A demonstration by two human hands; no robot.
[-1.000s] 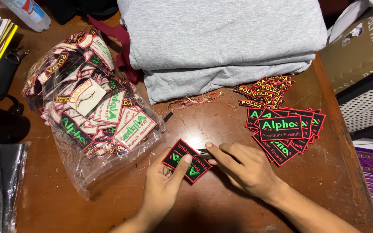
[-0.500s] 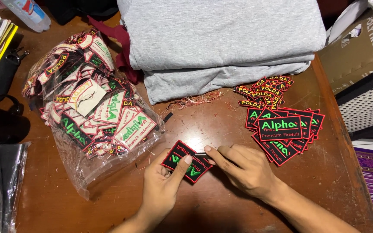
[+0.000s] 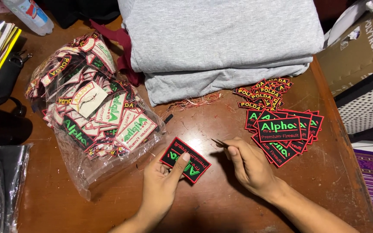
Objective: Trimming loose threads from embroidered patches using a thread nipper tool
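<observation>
Hands: left (image 3: pixel 162 183) pinches black patch (image 3: pixel 185 160); right (image 3: pixel 249 164) grips pick (image 3: pixel 218 142).

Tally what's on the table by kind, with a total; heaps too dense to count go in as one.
Patch held by the left hand: black patch, 1
Thin tool in the right hand: 1
Clear bag of patches: 1
Loose patch piles: large, small, 2
Folded grey cloths: 2
Total: 7
</observation>
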